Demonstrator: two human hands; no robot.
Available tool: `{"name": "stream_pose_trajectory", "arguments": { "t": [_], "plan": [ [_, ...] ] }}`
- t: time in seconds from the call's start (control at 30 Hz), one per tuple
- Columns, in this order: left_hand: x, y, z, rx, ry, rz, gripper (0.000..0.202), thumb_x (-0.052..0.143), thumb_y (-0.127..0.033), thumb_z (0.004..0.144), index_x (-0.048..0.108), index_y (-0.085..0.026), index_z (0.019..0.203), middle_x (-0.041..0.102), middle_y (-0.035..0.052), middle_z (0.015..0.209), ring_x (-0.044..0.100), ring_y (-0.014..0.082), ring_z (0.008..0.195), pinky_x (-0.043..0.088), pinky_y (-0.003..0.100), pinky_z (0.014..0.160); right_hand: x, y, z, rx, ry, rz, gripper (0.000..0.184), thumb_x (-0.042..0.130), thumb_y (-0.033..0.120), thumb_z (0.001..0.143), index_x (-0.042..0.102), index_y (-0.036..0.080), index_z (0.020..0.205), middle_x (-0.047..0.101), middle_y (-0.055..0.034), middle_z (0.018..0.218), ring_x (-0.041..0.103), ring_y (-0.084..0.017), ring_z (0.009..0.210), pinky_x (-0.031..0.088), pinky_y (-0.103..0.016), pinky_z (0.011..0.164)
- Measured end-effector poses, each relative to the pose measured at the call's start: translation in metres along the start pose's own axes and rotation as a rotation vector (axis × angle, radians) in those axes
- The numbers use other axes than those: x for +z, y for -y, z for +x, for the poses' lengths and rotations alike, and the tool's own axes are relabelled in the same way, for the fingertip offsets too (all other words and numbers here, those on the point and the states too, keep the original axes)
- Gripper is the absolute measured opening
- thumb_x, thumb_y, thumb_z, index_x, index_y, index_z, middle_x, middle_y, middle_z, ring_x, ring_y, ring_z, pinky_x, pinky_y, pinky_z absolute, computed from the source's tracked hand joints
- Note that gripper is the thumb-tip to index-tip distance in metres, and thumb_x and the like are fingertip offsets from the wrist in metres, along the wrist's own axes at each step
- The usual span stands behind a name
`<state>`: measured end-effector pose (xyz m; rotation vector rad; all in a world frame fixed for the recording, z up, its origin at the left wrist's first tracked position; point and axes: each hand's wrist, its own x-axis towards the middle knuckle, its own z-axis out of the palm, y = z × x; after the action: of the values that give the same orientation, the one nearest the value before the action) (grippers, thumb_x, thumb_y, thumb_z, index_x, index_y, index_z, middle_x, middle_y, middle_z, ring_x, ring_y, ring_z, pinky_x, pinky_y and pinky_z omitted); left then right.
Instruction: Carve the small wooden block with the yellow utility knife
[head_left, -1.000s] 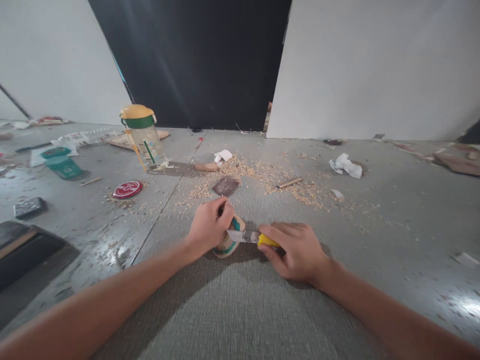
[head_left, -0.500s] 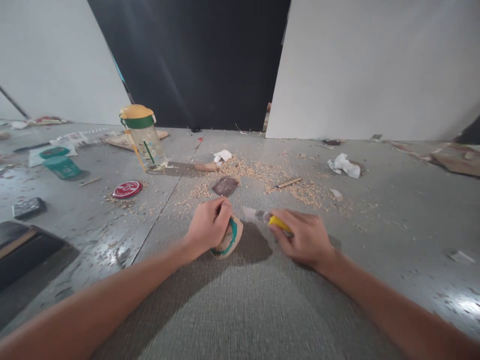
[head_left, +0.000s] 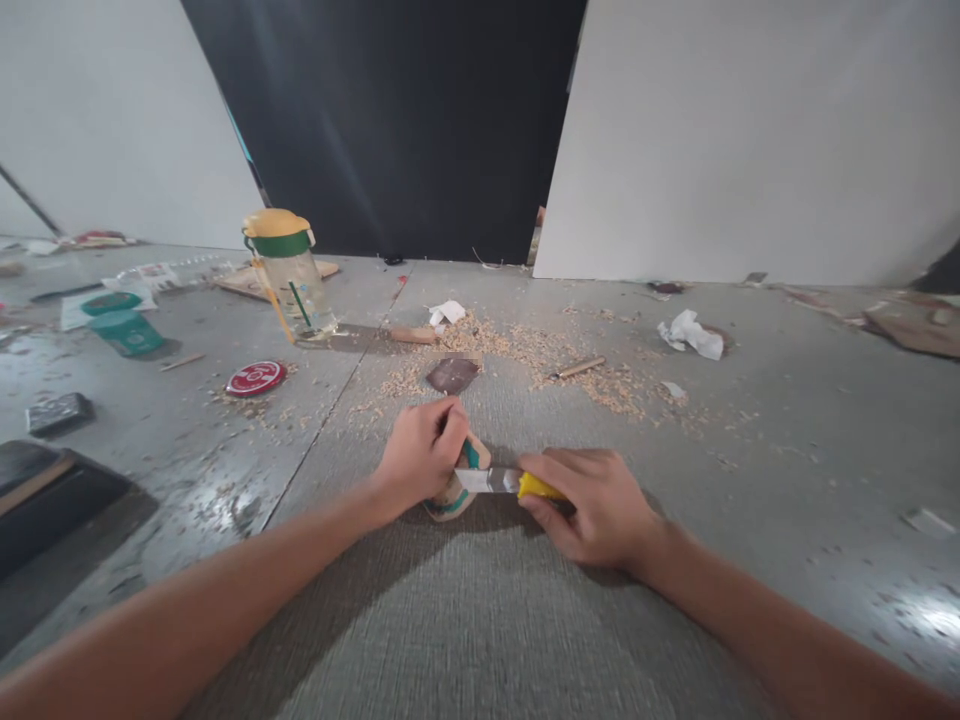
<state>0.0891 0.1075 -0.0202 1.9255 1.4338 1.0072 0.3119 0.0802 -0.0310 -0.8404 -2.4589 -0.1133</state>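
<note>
My left hand (head_left: pixel 418 452) is closed around a small wooden piece with teal markings (head_left: pixel 456 488), holding it down on the grey table (head_left: pixel 480 610). My right hand (head_left: pixel 592 503) grips a knife with a yellow handle (head_left: pixel 534 486). Its metal blade (head_left: pixel 480 479) lies across the wooden piece, just under my left thumb. Both hands sit close together near the middle of the table.
Wood shavings (head_left: pixel 540 355) are strewn behind my hands, with a dark sandpaper scrap (head_left: pixel 451 374) and a wooden-handled tool (head_left: pixel 577 367). A yellow-lidded bottle (head_left: pixel 289 270), a red round lid (head_left: pixel 256 378) and a teal container (head_left: pixel 124 328) stand left. Crumpled tissue (head_left: pixel 691 332) lies right.
Half a second ago the knife was lifted away to the right of the wooden piece. Now my right hand has brought the blade back onto it, as it was a second ago.
</note>
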Motion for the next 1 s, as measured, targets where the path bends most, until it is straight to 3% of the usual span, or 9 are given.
{"name": "stream_pose_trajectory", "arguments": {
  "t": [0.3,0.53,0.8,1.0],
  "plan": [
    [-0.001,0.0,0.003,0.005,-0.014,-0.109,0.03,0.036,-0.031,0.087,0.037,-0.02,0.059,0.039,-0.0028,0.056,0.038,0.012,0.057,0.027,0.026,0.053,-0.004,-0.007,0.002,-0.035,-0.086,-0.135,0.024,0.045,0.036,0.095,0.06,0.018,0.093,0.063,-0.0008,0.069,0.057,-0.016,0.057,0.033,-0.028,0.053],
    [0.001,-0.001,0.0,-0.02,0.002,-0.226,0.027,0.036,-0.03,0.085,0.038,-0.02,0.06,0.035,-0.0035,0.055,0.038,0.0119,0.055,0.029,0.025,0.052,-0.007,-0.025,-0.001,0.272,-0.183,-0.134,0.024,0.045,0.034,0.095,0.06,0.019,0.104,0.072,-0.005,0.085,0.066,-0.017,0.067,0.04,-0.026,0.056],
    [-0.001,-0.009,0.002,-0.058,0.017,-0.33,0.023,0.037,-0.03,0.08,0.038,-0.021,0.059,0.037,-0.0021,0.056,0.036,0.0127,0.055,0.031,0.025,0.051,-0.007,0.013,0.006,0.044,-0.021,0.072,0.019,0.046,0.033,0.094,0.056,0.019,0.101,0.065,0.0009,0.074,0.059,-0.015,0.06,0.038,-0.027,0.056],
    [0.0,-0.013,0.0,-0.027,0.024,-0.303,0.023,0.037,-0.032,0.079,0.037,-0.021,0.059,0.035,-0.0023,0.056,0.034,0.0124,0.056,0.029,0.025,0.05,-0.008,0.018,0.008,0.021,-0.048,0.016,0.019,0.045,0.034,0.095,0.057,0.019,0.098,0.062,0.0015,0.069,0.056,-0.014,0.056,0.034,-0.027,0.054]
  ]
}}
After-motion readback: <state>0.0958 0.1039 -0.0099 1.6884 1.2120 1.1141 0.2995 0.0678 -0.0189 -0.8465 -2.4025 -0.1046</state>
